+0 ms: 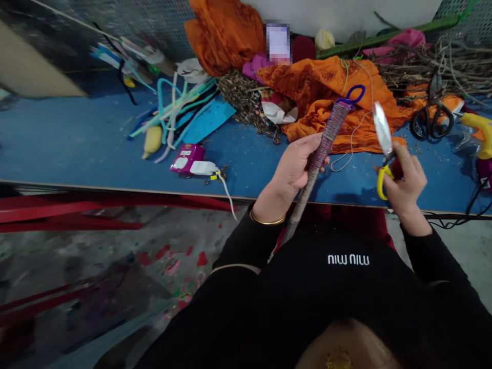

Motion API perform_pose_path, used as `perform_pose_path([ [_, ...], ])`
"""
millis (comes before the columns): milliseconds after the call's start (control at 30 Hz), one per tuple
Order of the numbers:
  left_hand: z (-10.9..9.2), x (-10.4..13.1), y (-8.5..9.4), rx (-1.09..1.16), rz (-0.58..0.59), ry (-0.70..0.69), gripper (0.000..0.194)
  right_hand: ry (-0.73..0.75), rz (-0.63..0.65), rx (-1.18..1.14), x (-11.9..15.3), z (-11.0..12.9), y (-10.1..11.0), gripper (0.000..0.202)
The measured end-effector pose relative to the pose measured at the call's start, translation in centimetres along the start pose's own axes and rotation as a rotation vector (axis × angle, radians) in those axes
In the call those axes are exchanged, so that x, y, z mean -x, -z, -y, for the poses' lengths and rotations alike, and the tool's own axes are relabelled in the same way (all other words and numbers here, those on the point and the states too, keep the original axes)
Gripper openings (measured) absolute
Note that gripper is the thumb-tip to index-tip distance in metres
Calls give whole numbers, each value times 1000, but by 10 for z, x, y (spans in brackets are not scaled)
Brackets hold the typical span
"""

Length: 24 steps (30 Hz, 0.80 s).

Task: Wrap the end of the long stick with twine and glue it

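My left hand [298,161] is wrapped round a long stick [317,155] bound with purple-grey cord, held slanting over the table's front edge. A dark blue loop [356,94] tops the stick at its upper end. In my right hand [406,177] is a pair of scissors [383,134] with yellow handles, its blades pointing up and away from me, apart from the stick. Behind the stick a thin grey cord [351,148] trails over the orange cloth [321,84]. The lower end of the stick reaches down to my body.
Black-handled scissors [431,115] and a yellow glue gun [478,130] lie at the right. Left of my hands are a purple plug adapter [188,160], coloured pipe-cleaner-like strips [169,110] and dried plant bits [246,100]. Red metal bars [77,207] run below the blue table [77,138].
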State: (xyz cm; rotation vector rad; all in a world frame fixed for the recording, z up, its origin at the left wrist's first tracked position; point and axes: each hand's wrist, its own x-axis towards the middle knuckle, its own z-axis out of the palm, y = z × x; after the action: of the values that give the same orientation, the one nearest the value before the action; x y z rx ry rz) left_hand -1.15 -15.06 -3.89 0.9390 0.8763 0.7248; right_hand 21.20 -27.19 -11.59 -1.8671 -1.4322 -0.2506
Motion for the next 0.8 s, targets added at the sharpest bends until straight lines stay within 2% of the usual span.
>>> perform_pose_path([
  [100,-1,0,2,-16,-27,-24,21,-155,34,137,-10,-15,12,59],
  [233,4,0,1,-55,-3,-92,29,-266,251,346,-22,-32,21,57],
  [333,9,0,-2,-104,26,-214,31,-235,366,420,-28,-36,22,54],
  [500,15,2,-6,-239,65,-352,18,-79,443,489,-31,-34,18,46],
  [633,14,6,-6,-286,45,-392,10,-32,461,582,-32,-35,20,42],
  [700,12,9,-6,-304,60,-368,13,-12,416,568,-32,-35,23,39],
  [800,7,17,-8,-359,70,-339,23,-4,253,308,-33,-21,30,30],
])
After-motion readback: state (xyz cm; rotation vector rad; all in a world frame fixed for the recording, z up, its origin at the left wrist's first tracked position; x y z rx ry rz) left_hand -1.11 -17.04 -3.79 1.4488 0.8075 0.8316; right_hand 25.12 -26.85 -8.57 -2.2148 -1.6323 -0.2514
